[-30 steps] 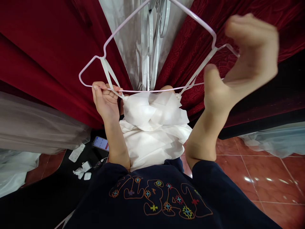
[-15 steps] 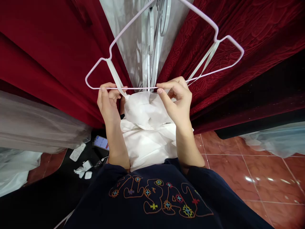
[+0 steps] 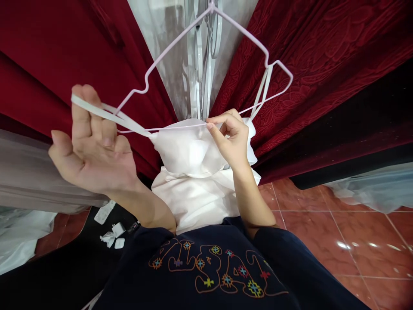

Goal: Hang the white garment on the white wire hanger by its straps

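A pale pink hanger spans the upper middle of the head view. A white strappy garment hangs at it, its body bunched below the bottom bar. The right strap loops over the hanger's right notch. My left hand, palm up, has the left strap hooked over its fingers and stretched out to the left, off the hanger's left notch. Between thumb and index finger, my right hand pinches the middle of the hanger's bottom bar, just over the garment's top edge.
Dark red curtains flank a white metal stand in front. At the lower left, a black surface bears a white charger, a small white case and other small items. Red floor tiles lie to the right.
My left hand has left the bottom bar and moved left, drawing the left strap off the hanger's notch. The hanger has shifted left and down in view. My right hand keeps its pinch.
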`<state>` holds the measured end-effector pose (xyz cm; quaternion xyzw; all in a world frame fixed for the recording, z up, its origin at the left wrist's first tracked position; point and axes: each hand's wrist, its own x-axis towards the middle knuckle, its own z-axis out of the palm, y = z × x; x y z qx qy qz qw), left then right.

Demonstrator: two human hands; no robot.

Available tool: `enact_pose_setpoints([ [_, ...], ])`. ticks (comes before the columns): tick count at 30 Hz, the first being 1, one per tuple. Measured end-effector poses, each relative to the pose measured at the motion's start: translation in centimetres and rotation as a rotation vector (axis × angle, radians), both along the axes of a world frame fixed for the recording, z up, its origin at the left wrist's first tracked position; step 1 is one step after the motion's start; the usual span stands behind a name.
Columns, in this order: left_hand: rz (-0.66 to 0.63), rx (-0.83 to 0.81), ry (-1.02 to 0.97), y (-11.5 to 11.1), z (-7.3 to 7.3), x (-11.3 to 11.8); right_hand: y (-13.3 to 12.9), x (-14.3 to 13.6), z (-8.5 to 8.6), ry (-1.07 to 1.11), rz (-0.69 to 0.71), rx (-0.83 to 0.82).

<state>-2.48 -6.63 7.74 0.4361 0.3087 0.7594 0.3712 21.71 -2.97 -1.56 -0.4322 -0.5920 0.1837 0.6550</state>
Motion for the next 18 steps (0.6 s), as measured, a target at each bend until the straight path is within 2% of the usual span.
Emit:
enact_pose_setpoints([
  [3,0.139,-0.015,-0.066,0.8,-1.3,-0.6,-0.4,0.5,0.0,-0.004,-0.03,0.012],
  [5,0.173,-0.112,-0.056,1.4,-2.6,-0.7,-0.5,0.6,-0.1,-0.024,-0.032,0.019],
  [8,0.037,-0.247,0.053,2.3,-4.3,0.3,-0.6,-0.2,-0.2,-0.025,-0.004,0.029],
  [12,-0.207,-0.156,0.177,2.5,-5.3,3.4,-1.2,-1.7,-0.2,0.022,0.006,0.062],
  [15,-0.196,-0.098,0.159,2.4,-5.3,4.9,-1.6,-1.8,-0.2,-0.036,0.014,0.076],
  [16,-0.177,-0.088,0.146,2.4,-5.3,5.0,-1.6,-1.5,-0.4,-0.053,-0.028,0.098],
  [18,-0.149,-0.067,0.11,2.6,-5.2,5.0,-1.1,-0.4,-0.9,-0.009,-0.222,0.193],
])
